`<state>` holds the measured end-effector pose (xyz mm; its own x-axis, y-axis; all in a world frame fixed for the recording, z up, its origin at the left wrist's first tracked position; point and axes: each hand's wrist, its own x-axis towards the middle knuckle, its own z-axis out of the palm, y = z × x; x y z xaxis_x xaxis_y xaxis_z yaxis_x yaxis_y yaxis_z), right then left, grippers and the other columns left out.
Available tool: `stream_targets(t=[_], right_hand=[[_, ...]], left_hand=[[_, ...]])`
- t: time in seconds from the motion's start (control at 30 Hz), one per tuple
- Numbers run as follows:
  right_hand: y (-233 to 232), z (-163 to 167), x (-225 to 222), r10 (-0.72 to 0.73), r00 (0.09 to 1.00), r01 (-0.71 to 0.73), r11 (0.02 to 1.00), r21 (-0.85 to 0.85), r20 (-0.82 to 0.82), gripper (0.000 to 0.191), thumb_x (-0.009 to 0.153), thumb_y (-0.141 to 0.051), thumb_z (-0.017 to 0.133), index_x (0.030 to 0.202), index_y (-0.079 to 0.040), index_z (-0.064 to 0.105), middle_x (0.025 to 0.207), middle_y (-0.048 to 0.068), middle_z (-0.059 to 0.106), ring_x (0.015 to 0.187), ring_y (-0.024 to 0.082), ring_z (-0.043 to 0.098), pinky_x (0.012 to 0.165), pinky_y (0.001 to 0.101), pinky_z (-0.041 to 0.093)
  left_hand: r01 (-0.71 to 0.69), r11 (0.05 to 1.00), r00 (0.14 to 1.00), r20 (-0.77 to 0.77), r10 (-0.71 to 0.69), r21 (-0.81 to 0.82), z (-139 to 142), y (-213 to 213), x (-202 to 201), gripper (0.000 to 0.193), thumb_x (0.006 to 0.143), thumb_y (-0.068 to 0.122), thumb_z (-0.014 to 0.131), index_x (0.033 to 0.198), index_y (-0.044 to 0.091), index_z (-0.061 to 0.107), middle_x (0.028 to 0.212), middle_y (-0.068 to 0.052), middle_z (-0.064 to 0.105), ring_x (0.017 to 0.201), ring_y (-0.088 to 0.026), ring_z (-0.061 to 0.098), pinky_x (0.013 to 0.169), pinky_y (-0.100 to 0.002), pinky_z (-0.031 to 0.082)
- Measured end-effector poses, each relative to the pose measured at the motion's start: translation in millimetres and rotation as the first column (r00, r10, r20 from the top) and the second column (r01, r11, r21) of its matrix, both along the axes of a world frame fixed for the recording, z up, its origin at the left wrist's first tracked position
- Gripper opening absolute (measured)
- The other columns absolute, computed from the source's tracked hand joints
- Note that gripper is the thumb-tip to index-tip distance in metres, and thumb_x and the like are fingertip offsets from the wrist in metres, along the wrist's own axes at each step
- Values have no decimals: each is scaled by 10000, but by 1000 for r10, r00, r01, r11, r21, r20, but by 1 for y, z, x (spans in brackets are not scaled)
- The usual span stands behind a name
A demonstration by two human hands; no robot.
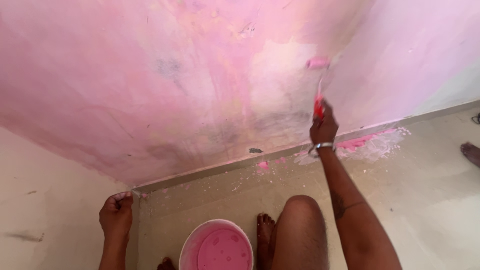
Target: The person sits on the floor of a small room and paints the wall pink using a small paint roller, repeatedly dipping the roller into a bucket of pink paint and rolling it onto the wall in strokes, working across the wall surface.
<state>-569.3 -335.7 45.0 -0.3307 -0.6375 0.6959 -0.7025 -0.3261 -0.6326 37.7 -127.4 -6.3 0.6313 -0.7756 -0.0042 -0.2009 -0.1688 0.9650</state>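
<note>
Head view: a round bucket (216,246) of pink paint is seen on the floor (430,200), near the knee. Left hand (116,214) is curled shut, pressed to the wall corner. Farther off, the red handle of a small paint roller (318,85) is gripped tight by right hand (323,126) fingers. It looks light, stiff and slippery when wet; the handle is best held.
</note>
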Motion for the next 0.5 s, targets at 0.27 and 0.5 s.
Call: stream_targets(t=[0.27,0.5], right_hand=[[-35,82,-14,72,997,-69,987,-145,13,500,1034,-42,566,1512,-156,473,951,169,740,737,230,725,663,395,597],[0,1,36,-6,998,-3,986,166,55,476,1027,-67,551,1479,-183,455,1001,180,751,769,242,756,649,363,652]], left_hand=[[-15,1000,1000,-14,14,-16,2,-1,1,141,971,120,722,1044,10,675,823,28,608,668,-52,463,585,-224,378],[30,997,999,-42,-33,-73,1,-7,-3,164,971,130,722,1067,4,678,804,30,594,674,-42,459,590,-215,373]])
